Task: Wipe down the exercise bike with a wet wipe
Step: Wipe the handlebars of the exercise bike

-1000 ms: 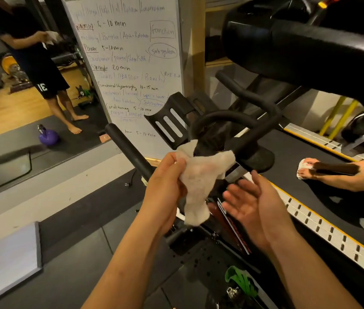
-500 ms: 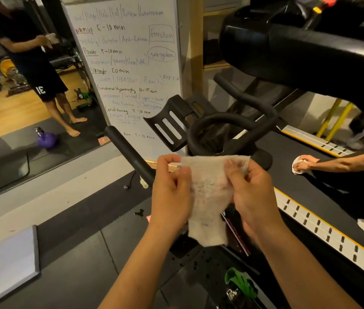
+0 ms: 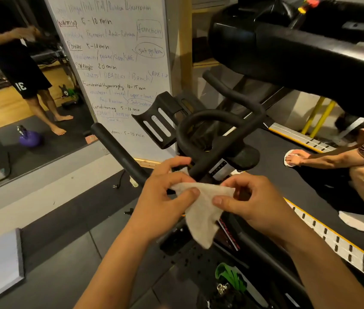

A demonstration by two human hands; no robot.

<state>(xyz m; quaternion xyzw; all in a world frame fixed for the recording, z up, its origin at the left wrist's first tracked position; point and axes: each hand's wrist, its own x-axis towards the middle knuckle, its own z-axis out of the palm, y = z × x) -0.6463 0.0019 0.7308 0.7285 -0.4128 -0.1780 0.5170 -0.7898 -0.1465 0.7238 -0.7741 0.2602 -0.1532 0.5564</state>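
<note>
Nearest, both forearms reach in from the bottom edge and meet over the bike's frame. The left hand (image 3: 163, 197) pinches the upper left edge of the wipe (image 3: 201, 210) between thumb and curled fingers; the right hand (image 3: 250, 201) pinches the upper right edge, thumb pressed on the cloth and fingers bent behind it. Neither hand is spread: each is closed narrowly on the wipe. The wipe is stretched between them along its top and hangs down in a loose point, clear of the bike; it looks grey and a little soiled, which suggests some wiping is already done, though no part of the bike shows plainly as cleaned. I judge this to be a refold or turn to a fresher face, a pause in mid-task, not contact with the machine. Just beyond the hands the handlebar (image 3: 212, 130) loops up, with its left bar (image 3: 118, 150) running toward the near left and the slotted tray (image 3: 158, 121) behind it. All of these, and the frame below, still appear open to wiping. Farther right, another person's hand (image 3: 297, 158) presses a cloth on a dark treadmill belt (image 3: 288, 186). At the far left stand a whiteboard (image 3: 114, 63) and a mirror (image 3: 9, 97).
</note>
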